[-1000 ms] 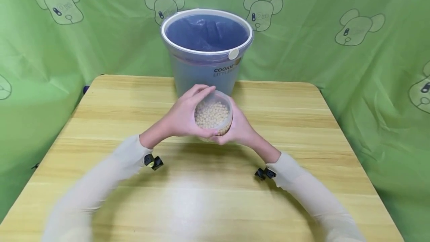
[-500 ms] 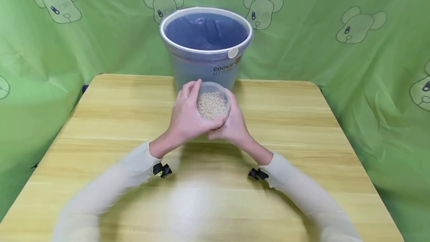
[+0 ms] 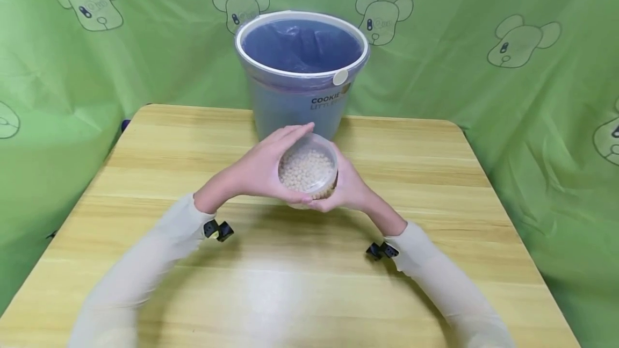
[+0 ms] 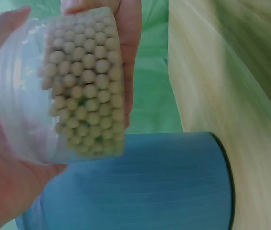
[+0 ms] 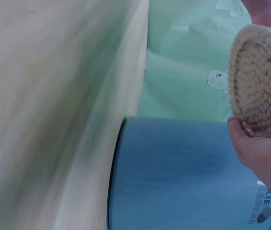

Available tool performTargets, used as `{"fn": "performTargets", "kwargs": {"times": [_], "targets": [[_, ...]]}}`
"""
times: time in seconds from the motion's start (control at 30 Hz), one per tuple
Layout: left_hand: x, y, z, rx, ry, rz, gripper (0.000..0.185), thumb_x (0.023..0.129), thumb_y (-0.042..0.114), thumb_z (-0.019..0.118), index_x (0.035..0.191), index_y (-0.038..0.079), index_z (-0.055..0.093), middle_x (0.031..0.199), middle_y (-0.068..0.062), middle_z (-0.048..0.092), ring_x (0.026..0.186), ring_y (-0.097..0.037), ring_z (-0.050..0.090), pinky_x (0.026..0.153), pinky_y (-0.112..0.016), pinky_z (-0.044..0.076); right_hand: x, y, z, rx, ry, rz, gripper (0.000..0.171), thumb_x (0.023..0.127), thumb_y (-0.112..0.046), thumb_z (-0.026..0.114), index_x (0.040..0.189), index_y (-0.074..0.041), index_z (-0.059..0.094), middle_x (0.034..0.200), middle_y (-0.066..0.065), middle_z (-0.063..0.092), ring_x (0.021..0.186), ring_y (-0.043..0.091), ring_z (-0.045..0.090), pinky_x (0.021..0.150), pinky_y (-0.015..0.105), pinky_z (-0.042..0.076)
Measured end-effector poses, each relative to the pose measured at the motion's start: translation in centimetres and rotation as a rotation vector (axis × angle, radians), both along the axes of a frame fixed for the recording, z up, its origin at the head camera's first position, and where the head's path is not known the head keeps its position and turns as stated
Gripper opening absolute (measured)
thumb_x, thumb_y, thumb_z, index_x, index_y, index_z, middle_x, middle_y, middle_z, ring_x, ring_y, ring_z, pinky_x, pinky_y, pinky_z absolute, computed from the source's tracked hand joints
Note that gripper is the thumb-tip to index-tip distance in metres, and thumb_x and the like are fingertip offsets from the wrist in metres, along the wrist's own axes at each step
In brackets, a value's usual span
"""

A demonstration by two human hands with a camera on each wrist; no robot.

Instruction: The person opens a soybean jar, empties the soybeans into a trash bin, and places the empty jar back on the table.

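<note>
Centrally, well inside the wooden table (image 3: 271,283) edges, wide room either side, clear round jar (image 3: 308,168) of pale beads (image 4: 87,81), aloft before blue bin (image 3: 290,103), left hand (image 3: 263,168) and right hand (image 3: 350,184) gripping it.

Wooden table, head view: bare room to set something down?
Bare: wooden table left and right of blue bin, and between left sleeve and right sleeve. Crowded: back centre, where left hand and right hand hold clear bead tub before the bin.
</note>
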State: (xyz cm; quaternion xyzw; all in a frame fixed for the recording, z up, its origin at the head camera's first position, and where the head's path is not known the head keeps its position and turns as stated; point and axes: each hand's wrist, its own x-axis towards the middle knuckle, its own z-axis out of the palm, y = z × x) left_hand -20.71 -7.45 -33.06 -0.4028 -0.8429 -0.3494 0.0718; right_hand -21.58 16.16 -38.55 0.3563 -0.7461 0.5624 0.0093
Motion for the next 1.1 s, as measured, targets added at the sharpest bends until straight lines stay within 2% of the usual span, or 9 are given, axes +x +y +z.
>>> {"fn": "performTargets", "kwargs": {"times": [0.13,0.37,0.43,0.5,0.6,0.7,0.8,0.9,1.1], "targets": [[0.1,0.3,-0.3,0.071,0.041,0.027,0.118,0.058,0.051,0.095,0.154,0.007,0.042,0.156,-0.013,0.047,0.145,-0.027,0.043,0.120,-0.047,0.039,0.3,-0.4,-0.2,-0.014,-0.005,-0.037,0.122,0.051,-0.010,0.093,0.156,-0.009,0.031,0.151,0.016,0.046,0.133,0.030,0.049,0.114,0.053,0.043],[1.5,2.6,-0.2,0.038,-0.028,0.397,0.123,0.069,0.064,0.084,0.158,-0.002,0.030,0.161,-0.019,0.038,0.148,-0.037,0.036,0.122,-0.053,0.035,0.4,-1.7,-0.6,-0.046,-0.039,-0.195,0.125,0.054,-0.009,0.094,0.158,-0.013,0.027,0.154,0.013,0.044,0.138,0.029,0.046,0.117,0.052,0.040],[1.7,3.0,0.2,-0.024,-0.051,0.441,0.127,0.071,0.068,0.080,0.160,-0.002,0.022,0.164,-0.019,0.032,0.150,-0.037,0.032,0.125,-0.053,0.029,0.2,-1.8,-0.5,-0.056,-0.047,-0.198,0.125,0.054,-0.008,0.093,0.159,-0.014,0.026,0.155,0.012,0.043,0.139,0.029,0.045,0.118,0.051,0.038],[1.5,2.6,0.7,-0.102,-0.039,0.405,0.129,0.072,0.071,0.078,0.162,0.002,0.016,0.167,-0.017,0.025,0.153,-0.037,0.025,0.127,-0.055,0.023,0.0,-1.7,-0.4,-0.057,-0.040,-0.177,0.125,0.054,-0.008,0.093,0.159,-0.012,0.025,0.156,0.013,0.041,0.139,0.030,0.044,0.119,0.052,0.038],[0.6,1.6,1.4,-0.159,0.048,0.210,0.124,0.070,0.068,0.082,0.163,0.010,0.022,0.170,-0.013,0.020,0.157,-0.037,0.018,0.128,-0.057,0.017,-0.5,-0.8,0.1,-0.024,-0.015,-0.126,0.125,0.054,-0.011,0.092,0.159,-0.010,0.024,0.155,0.016,0.041,0.139,0.031,0.045,0.118,0.053,0.039],[-0.5,0.3,1.9,-0.127,0.087,-0.006,0.112,0.070,0.058,0.087,0.160,0.017,0.034,0.171,-0.006,0.022,0.157,-0.036,0.018,0.128,-0.055,0.018,-1.2,-0.1,0.5,0.001,0.015,-0.064,0.125,0.054,-0.010,0.093,0.159,-0.010,0.025,0.153,0.016,0.041,0.136,0.030,0.047,0.116,0.053,0.042],[-1.3,-0.1,2.0,-0.061,0.085,-0.101,0.101,0.069,0.051,0.090,0.154,0.019,0.046,0.168,-0.002,0.030,0.155,-0.029,0.025,0.127,-0.049,0.025,-1.7,0.3,0.7,0.000,0.021,-0.027,0.125,0.053,-0.007,0.094,0.158,-0.011,0.026,0.152,0.014,0.042,0.134,0.027,0.048,0.114,0.052,0.043],[-1.3,0.2,1.9,-0.024,0.090,-0.055,0.096,0.068,0.048,0.092,0.150,0.018,0.051,0.165,-0.005,0.036,0.151,-0.026,0.033,0.123,-0.049,0.032,-2.0,0.5,0.7,-0.013,0.015,-0.022,0.125,0.052,-0.006,0.094,0.158,-0.012,0.027,0.152,0.014,0.043,0.134,0.027,0.048,0.114,0.052,0.043],[0.3,2.1,1.9,-0.172,0.132,0.252,0.101,0.076,0.068,0.078,0.156,0.016,0.043,0.165,-0.013,0.034,0.148,-0.036,0.036,0.119,-0.057,0.037,-2.3,0.6,0.8,-0.009,0.006,-0.075,0.124,0.053,-0.007,0.092,0.158,-0.009,0.027,0.152,0.017,0.042,0.135,0.031,0.046,0.116,0.054,0.041]]}}
